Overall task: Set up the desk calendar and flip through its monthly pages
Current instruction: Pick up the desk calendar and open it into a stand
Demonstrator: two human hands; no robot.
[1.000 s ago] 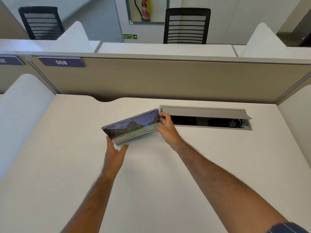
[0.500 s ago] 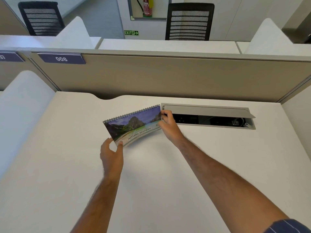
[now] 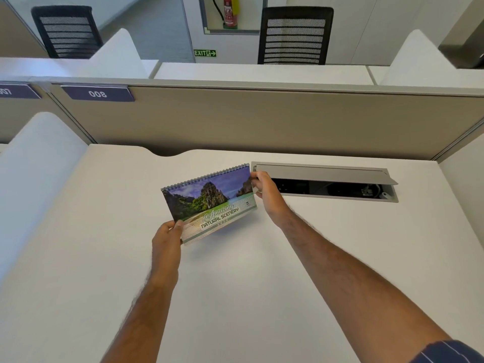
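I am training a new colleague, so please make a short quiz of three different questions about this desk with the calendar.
1. True or false: the calendar lies flat and closed on the desk.
2. Which hand holds the corner next to the open cable box? A) left hand B) right hand C) neither
3. Fill in: the cover reads "Amazing Natural ____".

Key
1. False: both hands hold it tilted up, with the spiral edge on top.
2. B: the right hand grips the upper right corner; the left hand holds the lower left corner.
3. Scenery.
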